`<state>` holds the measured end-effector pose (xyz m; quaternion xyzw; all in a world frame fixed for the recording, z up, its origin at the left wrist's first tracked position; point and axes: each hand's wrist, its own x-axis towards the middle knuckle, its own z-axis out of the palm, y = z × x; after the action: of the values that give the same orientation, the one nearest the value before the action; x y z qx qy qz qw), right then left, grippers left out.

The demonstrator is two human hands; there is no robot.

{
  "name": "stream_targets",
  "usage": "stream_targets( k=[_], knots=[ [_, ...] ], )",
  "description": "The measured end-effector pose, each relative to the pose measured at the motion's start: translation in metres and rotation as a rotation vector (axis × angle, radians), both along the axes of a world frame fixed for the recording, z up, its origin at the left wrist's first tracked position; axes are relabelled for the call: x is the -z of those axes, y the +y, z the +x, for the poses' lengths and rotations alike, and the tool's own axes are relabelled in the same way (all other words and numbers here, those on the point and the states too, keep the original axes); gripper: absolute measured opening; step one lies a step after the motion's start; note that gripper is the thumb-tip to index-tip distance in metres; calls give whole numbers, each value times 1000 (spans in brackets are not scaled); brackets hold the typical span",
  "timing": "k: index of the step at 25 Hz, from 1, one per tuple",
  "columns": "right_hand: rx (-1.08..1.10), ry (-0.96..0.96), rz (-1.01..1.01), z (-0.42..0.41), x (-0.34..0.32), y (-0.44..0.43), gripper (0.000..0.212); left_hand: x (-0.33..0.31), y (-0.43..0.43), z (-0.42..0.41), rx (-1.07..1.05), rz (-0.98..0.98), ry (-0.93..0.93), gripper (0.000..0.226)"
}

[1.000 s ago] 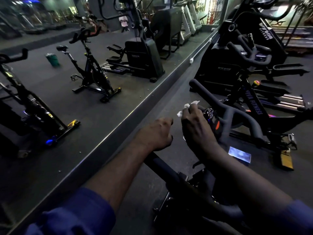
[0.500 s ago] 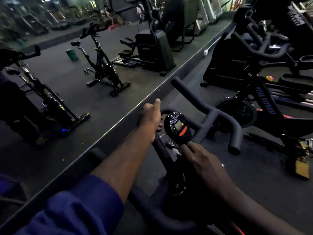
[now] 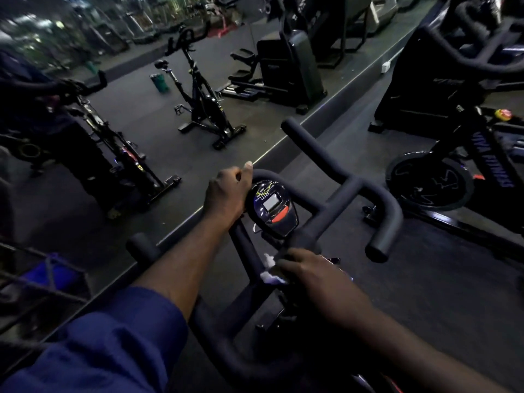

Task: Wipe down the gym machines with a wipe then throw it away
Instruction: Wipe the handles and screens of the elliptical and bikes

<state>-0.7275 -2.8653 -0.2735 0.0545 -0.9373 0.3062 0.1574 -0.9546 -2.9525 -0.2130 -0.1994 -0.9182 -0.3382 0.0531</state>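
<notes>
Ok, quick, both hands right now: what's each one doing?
Left hand: closed, gripping the handlebar beside the console.
Right hand: closed, holding the wipe against the handlebar.

Left hand (image 3: 226, 191) grips the bike's handlebar (image 3: 340, 177) beside the console (image 3: 272, 208); right hand (image 3: 317, 276) presses a white wipe (image 3: 269, 269) against the frame just below it.

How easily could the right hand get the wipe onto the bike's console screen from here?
Probably easily. The right hand holds the wipe on the handlebar just below the console, with nothing between them. The left hand grips the handlebar at the console's left edge but leaves the screen uncovered.
</notes>
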Motion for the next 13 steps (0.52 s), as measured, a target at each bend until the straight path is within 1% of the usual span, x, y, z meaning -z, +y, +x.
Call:
stream_targets(
  k=[1,2,3,4,5,7,8,9,10,11,12,13],
  knots=[
    [27,27,-65,1,-1,4,24,1,0,1,-5,3,24,65],
    [118,99,-130,0,0,12,28,1,1,3,-10,11,37,65],
    [200,150,-170,-1,1,18,33,2,0,4,-17,20,35,66],
    [217,156,-189,-2,5,21,39,1,0,4,-18,30,32,68],
    [153,132,-182,-2,9,21,43,1,-1,5,-14,36,24,70],
    [-89,85,-151,-1,6,19,43,1,-1,6,-14,40,13,73],
    [-131,106,-184,-5,-3,21,43,1,-2,6,-14,44,11,73],
    [-81,175,-261,-12,-16,28,42,2,-2,5,-14,49,12,72],
    [30,284,-352,-22,-30,39,38,2,-1,5,-17,52,16,71],
    [157,384,-398,-34,-44,49,30,1,-1,6,-19,52,21,70],
    [226,432,-423,-44,-56,57,24,1,0,6,-17,52,24,68],
    [236,435,-436,-53,-64,59,22,0,-1,6,-11,53,26,66]
  ],
)
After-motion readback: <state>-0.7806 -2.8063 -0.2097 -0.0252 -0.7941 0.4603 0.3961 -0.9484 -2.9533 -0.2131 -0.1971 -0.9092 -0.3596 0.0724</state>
